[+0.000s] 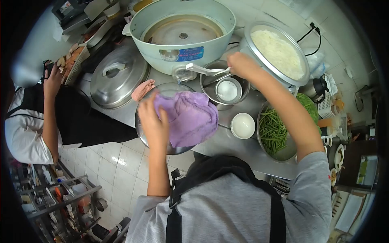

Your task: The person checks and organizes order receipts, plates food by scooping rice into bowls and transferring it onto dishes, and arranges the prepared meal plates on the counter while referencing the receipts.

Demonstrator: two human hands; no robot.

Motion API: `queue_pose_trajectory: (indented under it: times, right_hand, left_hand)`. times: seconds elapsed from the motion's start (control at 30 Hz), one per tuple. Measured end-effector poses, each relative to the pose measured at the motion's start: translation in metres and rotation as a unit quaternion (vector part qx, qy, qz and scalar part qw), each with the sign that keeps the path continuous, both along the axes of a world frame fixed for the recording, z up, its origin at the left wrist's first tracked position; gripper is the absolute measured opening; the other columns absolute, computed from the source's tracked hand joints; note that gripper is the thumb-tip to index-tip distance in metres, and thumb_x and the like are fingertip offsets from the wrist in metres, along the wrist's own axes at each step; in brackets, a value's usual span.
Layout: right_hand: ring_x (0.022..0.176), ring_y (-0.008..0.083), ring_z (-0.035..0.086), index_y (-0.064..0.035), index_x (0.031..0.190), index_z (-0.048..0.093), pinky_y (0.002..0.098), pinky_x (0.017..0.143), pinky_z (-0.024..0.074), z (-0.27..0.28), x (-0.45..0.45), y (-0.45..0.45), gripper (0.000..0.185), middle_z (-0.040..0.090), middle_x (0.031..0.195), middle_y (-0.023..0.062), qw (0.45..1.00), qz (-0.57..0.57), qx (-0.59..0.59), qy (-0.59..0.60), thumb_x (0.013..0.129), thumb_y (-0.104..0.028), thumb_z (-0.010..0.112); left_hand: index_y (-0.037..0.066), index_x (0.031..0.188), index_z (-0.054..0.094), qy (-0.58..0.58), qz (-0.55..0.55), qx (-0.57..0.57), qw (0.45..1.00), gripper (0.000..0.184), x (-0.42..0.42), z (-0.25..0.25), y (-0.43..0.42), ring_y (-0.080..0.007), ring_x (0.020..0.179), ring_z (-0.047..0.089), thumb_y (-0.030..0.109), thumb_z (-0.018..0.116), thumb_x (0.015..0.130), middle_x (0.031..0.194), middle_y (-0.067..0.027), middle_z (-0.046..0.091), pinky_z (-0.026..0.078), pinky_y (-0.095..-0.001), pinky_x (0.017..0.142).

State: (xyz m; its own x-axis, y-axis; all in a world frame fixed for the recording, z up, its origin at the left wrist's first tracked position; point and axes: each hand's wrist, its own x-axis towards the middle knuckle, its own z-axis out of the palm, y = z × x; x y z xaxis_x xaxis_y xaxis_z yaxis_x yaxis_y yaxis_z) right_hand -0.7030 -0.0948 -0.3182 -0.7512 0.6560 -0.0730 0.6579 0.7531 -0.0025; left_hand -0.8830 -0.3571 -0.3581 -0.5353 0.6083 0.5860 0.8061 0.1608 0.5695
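Note:
A purple cloth (188,119) lies bunched over a round glass lid (172,87) at the counter's front edge. My left hand (154,121) is over the left side of the lid, beside the cloth, with its thumb and fingers apart. At the rim of a steel pot (205,85), the fingers of my right hand (242,65) are closed around one end of a white plastic paddle (204,70). Inside that pot sits a smaller metal cup (229,90) with something white in it. A white bowl (243,126) stands just in front of the pot.
A large pale-green rice cooker (183,50) stands behind, near a pot of white rice (277,50). On the right is a basin of cut green beans (275,129). A steel lid (117,81) and pink cloth (142,90) lie left. Another person (40,125) stands at far left.

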Motion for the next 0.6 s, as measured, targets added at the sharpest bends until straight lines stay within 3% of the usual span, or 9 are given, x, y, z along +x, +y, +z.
queue_pose_trajectory:
  times: [0.07,0.13,0.2,0.33,0.4,0.43,0.53,0.57,0.6]
  right_hand:
    - [0.079,0.0332,0.062,-0.0045,0.089,0.063,0.0405,0.071,0.0493,0.01,0.029,0.0,0.016,0.065,0.086,0.0162,0.994,0.003,0.013,0.113,0.073,-0.006,0.065]
    - [0.075,0.0305,0.062,-0.0052,0.095,0.065,0.0381,0.069,0.0492,0.026,0.057,-0.013,0.021,0.065,0.083,0.0157,0.984,-0.016,0.0,0.175,0.074,-0.008,0.067]
    - [0.07,0.0265,0.062,-0.006,0.102,0.065,0.0347,0.065,0.0489,0.044,0.082,-0.038,0.028,0.066,0.082,0.0148,0.978,-0.069,-0.03,0.194,0.075,-0.012,0.069]
    - [0.064,0.0211,0.059,-0.006,0.106,0.066,0.0296,0.063,0.0484,0.019,0.128,-0.087,0.031,0.067,0.086,0.0144,0.897,-0.224,-0.055,0.377,0.077,-0.014,0.07]
    - [0.066,0.0251,0.06,-0.0059,0.111,0.063,0.0325,0.066,0.0493,-0.021,0.142,-0.112,0.032,0.066,0.092,0.016,0.887,-0.17,-0.026,0.428,0.079,-0.011,0.066]
    - [0.069,0.0274,0.061,-0.0058,0.113,0.062,0.0341,0.068,0.0495,-0.045,0.15,-0.121,0.033,0.066,0.094,0.0166,0.906,-0.154,-0.027,0.394,0.08,-0.01,0.065]
    - [0.079,0.0328,0.063,-0.0051,0.117,0.057,0.0389,0.073,0.0492,-0.067,0.162,-0.131,0.036,0.064,0.094,0.0185,0.941,-0.104,-0.054,0.318,0.082,-0.007,0.061]
    - [0.077,0.0325,0.063,-0.005,0.115,0.057,0.0388,0.072,0.0494,-0.06,0.161,-0.13,0.035,0.064,0.091,0.0181,0.93,-0.113,-0.045,0.347,0.081,-0.008,0.061]
    - [0.075,0.0321,0.063,-0.0049,0.113,0.057,0.0388,0.071,0.0495,-0.047,0.159,-0.128,0.033,0.064,0.087,0.0178,0.918,-0.122,-0.036,0.377,0.08,-0.009,0.062]
  left_hand:
    - [0.001,0.104,0.058,-0.145,-0.175,0.033,0.973,0.027,0.035,-0.003,-0.009,-0.0317,0.078,0.055,0.002,0.053,0.078,0.085,-0.0154,0.057,0.045,-0.0401,0.07]
    - [0.004,0.103,0.061,-0.288,-0.335,-0.074,0.894,0.022,0.074,-0.006,-0.009,-0.0276,0.068,0.058,0.009,0.057,0.082,0.081,-0.0123,0.062,0.047,-0.0339,0.066]
    - [0.002,0.107,0.059,-0.272,-0.408,-0.287,0.823,0.03,0.097,-0.044,0.003,-0.031,0.068,0.061,0.024,0.058,0.086,0.082,-0.0134,0.064,0.048,-0.0366,0.064]
    - [0.0,0.117,0.051,-0.218,-0.388,-0.351,0.824,0.056,0.134,-0.099,0.029,-0.0357,0.073,0.063,0.044,0.057,0.085,0.079,-0.0206,0.065,0.049,-0.041,0.068]
    - [-0.001,0.121,0.046,-0.159,-0.354,-0.386,0.837,0.066,0.152,-0.113,0.043,-0.0375,0.075,0.064,0.051,0.058,0.082,0.077,-0.0249,0.064,0.049,-0.043,0.071]
    - [-0.003,0.125,0.041,-0.139,-0.361,-0.4,0.831,0.062,0.16,-0.128,0.052,-0.0356,0.077,0.065,0.041,0.059,0.084,0.077,-0.0272,0.063,0.052,-0.0405,0.066]
    - [-0.007,0.117,0.044,-0.368,-0.362,-0.397,0.759,0.054,0.17,-0.151,0.071,-0.0379,0.073,0.065,0.033,0.058,0.082,0.079,-0.0262,0.063,0.052,-0.0428,0.066]
    - [-0.007,0.121,0.04,-0.416,-0.359,-0.401,0.733,0.05,0.169,-0.144,0.074,-0.0336,0.074,0.066,0.018,0.056,0.081,0.089,-0.0273,0.062,0.055,-0.0383,0.059]
    - [-0.007,0.122,0.038,-0.445,-0.383,-0.361,0.725,0.05,0.169,-0.145,0.072,-0.0322,0.074,0.067,0.016,0.055,0.082,0.092,-0.027,0.061,0.055,-0.0369,0.058]
